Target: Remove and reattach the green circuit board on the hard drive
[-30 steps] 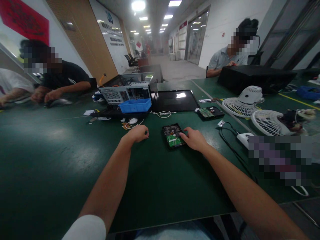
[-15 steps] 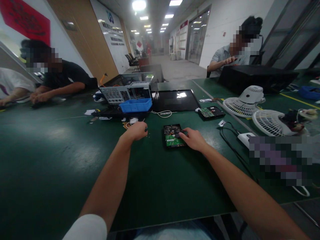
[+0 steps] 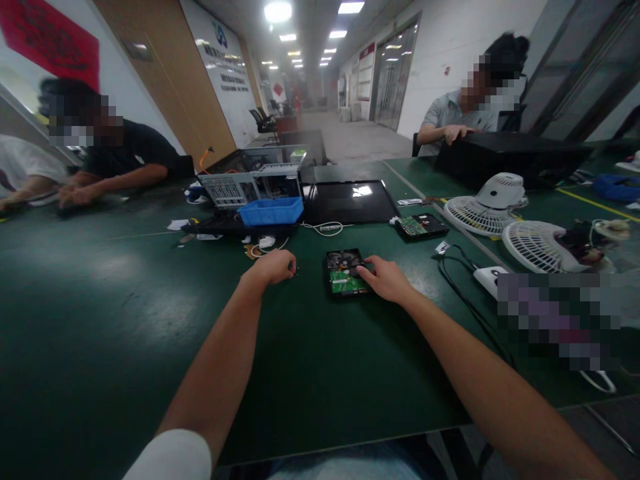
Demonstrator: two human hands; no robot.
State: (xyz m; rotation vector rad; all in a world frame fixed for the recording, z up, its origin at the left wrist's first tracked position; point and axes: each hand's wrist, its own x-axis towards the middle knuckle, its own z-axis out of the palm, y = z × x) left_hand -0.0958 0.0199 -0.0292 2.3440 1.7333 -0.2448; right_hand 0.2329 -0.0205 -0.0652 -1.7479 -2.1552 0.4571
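Note:
In front of me a hard drive (image 3: 345, 277) lies on the green table with its green circuit board facing up. My right hand (image 3: 389, 279) is closed at its right edge, thumb over the top and fingers along the side. My left hand (image 3: 274, 267) is left of the drive, apart from it and low over the table. Its fingers are curled and pressed together; whatever they hold is hidden. A few tiny bright bits, perhaps screws (image 3: 298, 270), lie beside its fingertips.
Beyond my hands are a blue tray (image 3: 273, 211), an open computer case (image 3: 250, 183), a black panel (image 3: 353, 201) and a second hard drive (image 3: 423, 227). White fans (image 3: 483, 207) and a power strip (image 3: 493, 279) are on the right. Co-workers sit at both far sides.
My left hand has turned slightly and dipped near the tabletop. My right hand stays at the drive's edge. The co-worker on the right has lowered a hand onto the black case.

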